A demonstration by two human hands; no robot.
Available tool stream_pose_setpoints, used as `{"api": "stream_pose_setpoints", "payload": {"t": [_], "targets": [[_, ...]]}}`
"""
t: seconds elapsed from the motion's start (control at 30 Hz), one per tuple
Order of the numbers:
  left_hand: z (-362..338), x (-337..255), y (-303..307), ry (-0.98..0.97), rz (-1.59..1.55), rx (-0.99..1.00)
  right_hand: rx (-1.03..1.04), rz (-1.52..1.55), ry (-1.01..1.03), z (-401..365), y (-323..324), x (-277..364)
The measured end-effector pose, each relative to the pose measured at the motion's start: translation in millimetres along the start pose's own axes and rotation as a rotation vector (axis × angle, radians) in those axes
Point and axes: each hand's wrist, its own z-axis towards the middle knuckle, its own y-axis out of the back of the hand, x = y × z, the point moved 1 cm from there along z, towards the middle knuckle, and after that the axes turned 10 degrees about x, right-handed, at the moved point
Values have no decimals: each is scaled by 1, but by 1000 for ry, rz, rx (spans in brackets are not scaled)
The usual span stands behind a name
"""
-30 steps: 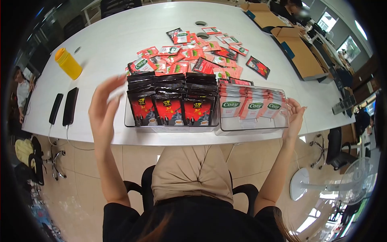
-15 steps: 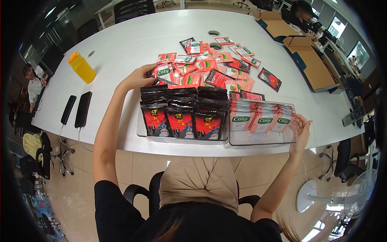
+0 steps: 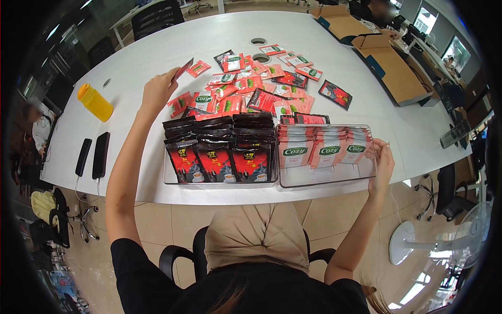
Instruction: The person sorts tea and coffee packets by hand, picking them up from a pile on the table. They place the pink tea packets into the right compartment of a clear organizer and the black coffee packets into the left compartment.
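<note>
My left hand (image 3: 160, 92) is raised over the left side of the loose pile, fingers pinching a sachet (image 3: 184, 68) seen nearly edge-on; its print cannot be read. My right hand (image 3: 383, 163) grips the right wall of a clear plastic bin (image 3: 334, 181) in which pink-and-white Cozy sachets (image 3: 329, 153) stand in rows. Left of it, another clear bin (image 3: 219, 184) is packed with black-and-red G7 coffee sachets (image 3: 214, 161). Behind both bins lies a mixed heap of Cozy sachets (image 3: 248, 83) and black-and-red ones (image 3: 335, 94).
A yellow bottle (image 3: 95, 103) and two phones, one a black phone (image 3: 101, 155) on a cable, are at the left. Open cardboard boxes (image 3: 392, 73) lie at the right, near a clear cup (image 3: 455, 134). A white fan (image 3: 402, 243) stands on the floor. Other people sit farther off.
My left hand has lifted a sachet from the pile's left edge, moving up and away. My right hand stays on the bin. The whole view has shifted slightly.
</note>
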Motion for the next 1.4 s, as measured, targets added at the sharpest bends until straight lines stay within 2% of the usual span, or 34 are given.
{"api": "stream_pose_setpoints", "payload": {"t": [0.03, 0.13, 0.2, 0.23, 0.27, 0.33, 0.43, 0.57, 0.9, 1.1, 1.17, 1.27, 1.4], "targets": [[7, -6, 3, -47, -82, -19, 2, -2, 4, 0, 1, 0], [30, -48, 14, -370, -444, 4, 3, -1, 10, -1, -2, 4], [42, -82, 20, -426, -366, 232, 1, 8, 7, -1, -2, 4], [46, -101, 22, -384, -322, 396, 6, 5, 9, 0, 0, 2], [45, -116, 19, -540, -307, 355, 12, 3, 10, 0, 1, 0], [51, -140, 17, -600, -110, 539, 14, -1, 13, 0, 3, -1], [68, -148, 1, -676, -38, 642, 2, 0, 15, -2, -1, 2], [67, -164, 1, -766, -9, 684, -14, 33, 19, -1, -4, 8], [74, -190, -2, -849, 105, 631, 3, 15, 32, -1, -1, 5], [83, -187, -18, -932, 95, 512, 2, 99, -69, 6, 1, 13], [85, -181, -22, -1010, 112, 402, 52, -63, -66, 17, 4, 27], [81, -175, -12, -961, 129, 393, 181, -307, 33, 45, 0, 43], [74, -156, 17, -777, 26, 362, 410, -596, 131, 107, -12, 26]]}}
